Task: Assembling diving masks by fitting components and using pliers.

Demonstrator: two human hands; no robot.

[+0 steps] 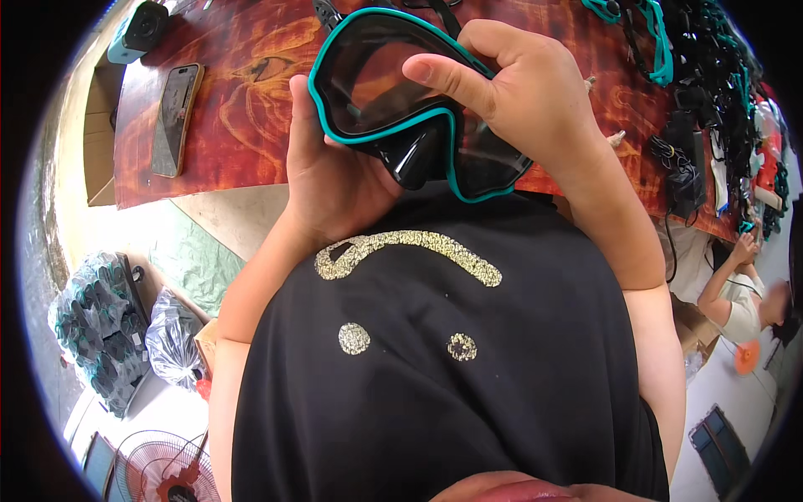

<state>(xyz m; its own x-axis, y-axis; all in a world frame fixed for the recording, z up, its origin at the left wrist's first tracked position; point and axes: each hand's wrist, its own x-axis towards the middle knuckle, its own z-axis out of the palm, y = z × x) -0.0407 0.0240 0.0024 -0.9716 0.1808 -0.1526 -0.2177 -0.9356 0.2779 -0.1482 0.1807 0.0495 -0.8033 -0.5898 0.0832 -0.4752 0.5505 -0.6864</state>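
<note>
A diving mask point(368, 88) with a teal frame, clear lenses and a black nose pocket is held up in front of my chest, over the table's near edge. My left hand point(335, 184) cradles it from below on its left side, the thumb or a finger showing beside the frame. From the right, my right hand point(539, 96) grips the upper rim. Its thumb lies across the front of the lenses, and its other fingers are curled behind, mostly hidden. A black strap point(447, 17) reaches up behind the mask.
On the red-brown wooden table point(242, 109) lie a phone point(177, 117) and a small speaker-like box point(140, 32). Teal and black straps point(661, 42) crowd the right side. Bagged masks point(100, 326) and a fan point(163, 468) stand lower left. Another person point(736, 297) sits at the far right.
</note>
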